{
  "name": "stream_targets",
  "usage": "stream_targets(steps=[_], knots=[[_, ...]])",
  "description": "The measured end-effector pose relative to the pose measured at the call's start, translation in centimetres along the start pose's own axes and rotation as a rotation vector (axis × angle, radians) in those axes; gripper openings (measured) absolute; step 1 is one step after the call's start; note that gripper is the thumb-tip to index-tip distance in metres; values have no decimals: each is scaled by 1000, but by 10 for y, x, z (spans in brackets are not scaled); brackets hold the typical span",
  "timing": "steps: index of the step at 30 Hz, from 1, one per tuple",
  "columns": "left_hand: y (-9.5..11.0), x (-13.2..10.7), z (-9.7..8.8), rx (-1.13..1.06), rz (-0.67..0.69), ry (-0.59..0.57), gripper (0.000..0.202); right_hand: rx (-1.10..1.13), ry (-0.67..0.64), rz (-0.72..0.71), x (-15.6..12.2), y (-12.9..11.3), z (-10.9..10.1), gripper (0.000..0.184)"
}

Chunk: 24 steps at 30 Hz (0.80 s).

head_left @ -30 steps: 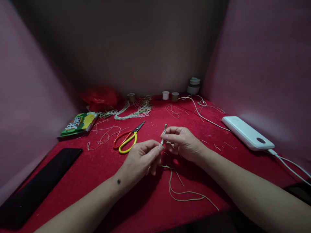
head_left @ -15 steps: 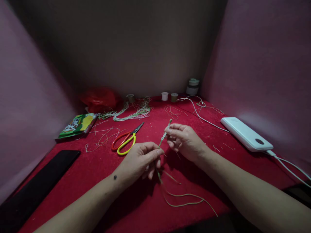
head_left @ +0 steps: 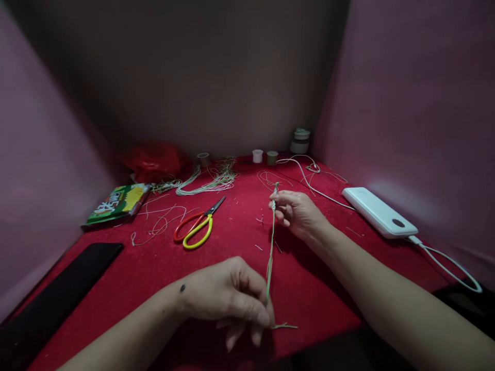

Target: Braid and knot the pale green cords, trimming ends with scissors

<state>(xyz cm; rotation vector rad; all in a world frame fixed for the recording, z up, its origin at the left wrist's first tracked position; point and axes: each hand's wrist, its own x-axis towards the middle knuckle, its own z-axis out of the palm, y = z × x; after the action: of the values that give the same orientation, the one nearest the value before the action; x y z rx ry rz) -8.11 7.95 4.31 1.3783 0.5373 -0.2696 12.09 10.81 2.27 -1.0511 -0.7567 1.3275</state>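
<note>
A thin green and cream braided cord (head_left: 271,247) is stretched taut between my two hands above the red cloth. My right hand (head_left: 296,212) pinches its knotted far end, fingers closed. Nearer the table's front edge, my left hand (head_left: 231,296) pinches the cord's near end between thumb and fingers. Short loose tails (head_left: 284,326) stick out to the right of that pinch.
Orange and yellow scissors (head_left: 194,226) lie left of centre on the red cloth (head_left: 232,242). A green snack packet (head_left: 116,201), a black flat case (head_left: 54,299), loose thread bundles (head_left: 209,180), small spools (head_left: 257,155) and a white power bank (head_left: 379,211) with cable surround them.
My left hand has slid along the cord toward me, to the table's front edge. My right hand moved slightly away, so the cord is pulled out long and taut.
</note>
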Motion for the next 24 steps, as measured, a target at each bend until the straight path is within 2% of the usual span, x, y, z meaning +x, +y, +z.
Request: stream_targets(steps=[4, 7, 10, 14, 18, 20, 22, 24], knots=[[4, -11, 0, 175, -54, -233, 43, -148, -125, 177, -4, 0, 0, 8], [-1, -10, -9, 250, -36, -73, 39, -251, -178, 276, -7, 1, 1, 10], [-7, -3, -20, 183, -29, 56, 28, -319, -173, 286, -7, 4, 0, 12], [-10, 2, -26, 145, -7, 110, 21, -438, -135, 257, -4, 8, -2, 14], [-9, 3, -24, 150, -22, 121, 18, -640, -86, 223, -3, 10, 0, 18], [-8, 4, -23, 144, -11, 162, 18, -758, -46, 193, -5, 9, 1, 23], [-8, 8, -23, 153, 27, 275, 16, -856, 23, 110, -6, 4, 1, 29], [-9, 13, -25, 173, 78, 452, 20, -920, 110, -5, -5, -5, -3, 29]])
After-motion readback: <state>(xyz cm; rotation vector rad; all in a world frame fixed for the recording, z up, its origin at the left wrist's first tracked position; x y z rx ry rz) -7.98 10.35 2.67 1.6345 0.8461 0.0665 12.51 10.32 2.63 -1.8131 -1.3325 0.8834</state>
